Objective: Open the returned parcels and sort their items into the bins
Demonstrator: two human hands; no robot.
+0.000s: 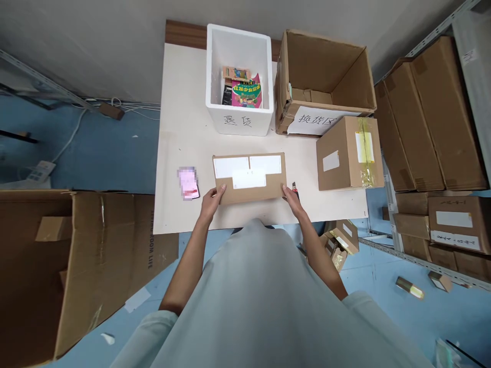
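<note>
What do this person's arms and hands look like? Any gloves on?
No gloves: the left hand and right hand are bare. The pale grey-blue shirt has sleeves that leave the forearms uncovered. No watch or bracelet shows.

flat box (pixel 250 194) brown, labels (pixel 249 180) white; tabletop (pixel 182 117) off-white; shirt (pixel 253 291) pale blue-grey; floor (pixel 383 306) blue.

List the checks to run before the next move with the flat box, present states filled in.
1. Left hand on the flat box's left end: ok.
2. Right hand on its right end: ok.
3. White labels facing up: ok.
4. Phone apart from left hand: ok.
5. Red-and-black tool well clear of right hand: not ok, right beside it.
6. Underside sealed: cannot tell, hidden.
</note>
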